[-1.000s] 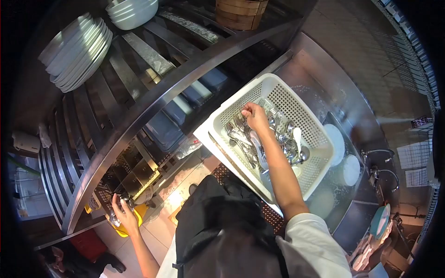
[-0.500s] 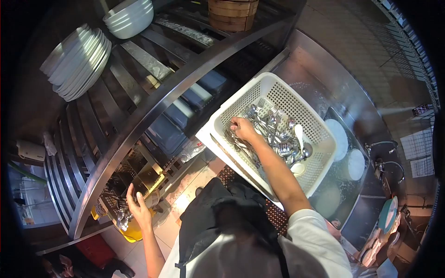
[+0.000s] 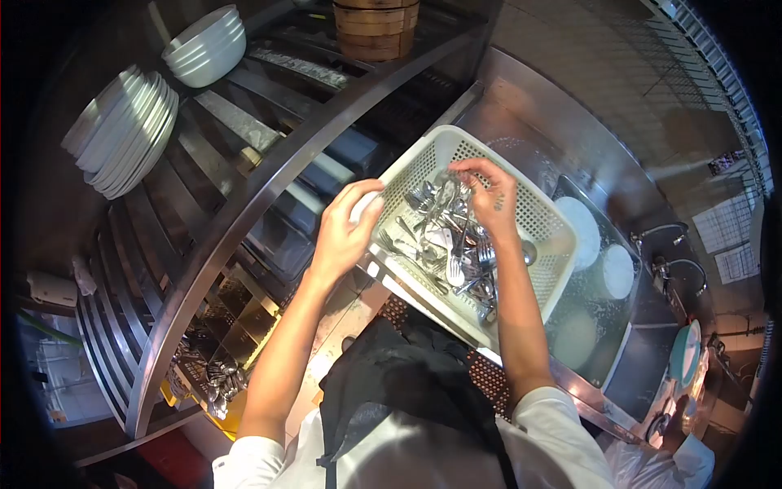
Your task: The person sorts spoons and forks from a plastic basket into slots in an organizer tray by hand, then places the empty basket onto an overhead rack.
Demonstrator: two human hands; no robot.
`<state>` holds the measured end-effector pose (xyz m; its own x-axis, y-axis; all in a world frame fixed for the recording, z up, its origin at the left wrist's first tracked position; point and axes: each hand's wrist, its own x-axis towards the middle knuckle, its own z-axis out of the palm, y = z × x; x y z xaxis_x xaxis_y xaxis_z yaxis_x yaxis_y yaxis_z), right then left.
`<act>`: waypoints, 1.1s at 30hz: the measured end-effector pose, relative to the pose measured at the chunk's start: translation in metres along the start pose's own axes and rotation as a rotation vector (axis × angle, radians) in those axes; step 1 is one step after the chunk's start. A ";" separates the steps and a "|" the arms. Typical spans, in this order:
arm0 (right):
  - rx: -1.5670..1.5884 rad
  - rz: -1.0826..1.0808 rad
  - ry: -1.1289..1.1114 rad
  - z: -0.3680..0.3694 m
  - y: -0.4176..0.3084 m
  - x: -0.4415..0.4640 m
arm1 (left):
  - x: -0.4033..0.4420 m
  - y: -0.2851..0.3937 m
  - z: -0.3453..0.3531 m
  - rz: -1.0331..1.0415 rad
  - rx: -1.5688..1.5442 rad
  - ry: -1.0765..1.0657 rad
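A white perforated basket (image 3: 554, 273) holds a loose heap of metal forks and spoons (image 3: 444, 232). Over the basket's far part is my right hand (image 3: 493, 196), its fingers curled at the cutlery; what lies between the fingertips is too small to make out. My left hand (image 3: 349, 228) is at the basket's left rim, with thumb and fingers apart and nothing held. More cutlery (image 3: 220, 379) lies in a divided yellowish holder (image 3: 252, 314) at the lower left.
A slatted metal shelf (image 3: 277, 159) carries stacked plates (image 3: 126, 134), white bowls (image 3: 208, 49) and a wooden container (image 3: 375, 28). Right of the basket, a sink (image 3: 619, 350) holds water and white dishes (image 3: 617, 273). Taps (image 3: 668, 236) stand beyond. Another person's sleeve (image 3: 692, 460) shows at lower right.
My left hand has moved from the divided holder up to the basket's left rim. My right hand has shifted right and up within the basket, and the cutlery heap has been rearranged.
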<state>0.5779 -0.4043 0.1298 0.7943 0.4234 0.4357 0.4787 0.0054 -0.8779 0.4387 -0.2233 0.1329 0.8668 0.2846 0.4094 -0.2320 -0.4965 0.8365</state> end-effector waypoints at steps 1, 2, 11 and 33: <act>0.017 -0.008 0.065 -0.003 -0.006 0.001 | 0.010 0.005 0.006 -0.020 -0.043 -0.062; 0.079 -0.009 0.057 -0.005 -0.018 0.003 | 0.018 0.009 0.014 0.025 -0.097 -0.111; -0.200 -0.411 -0.122 0.021 -0.034 0.030 | 0.039 0.019 0.055 -0.317 -0.794 -0.055; -0.273 -0.245 -0.248 0.107 0.004 -0.019 | -0.018 -0.044 0.027 -0.712 -1.312 0.352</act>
<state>0.5252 -0.3157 0.0965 0.5475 0.6439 0.5345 0.7491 -0.0925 -0.6560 0.4453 -0.2291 0.0791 0.8619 0.4097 -0.2987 -0.2044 0.8199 0.5348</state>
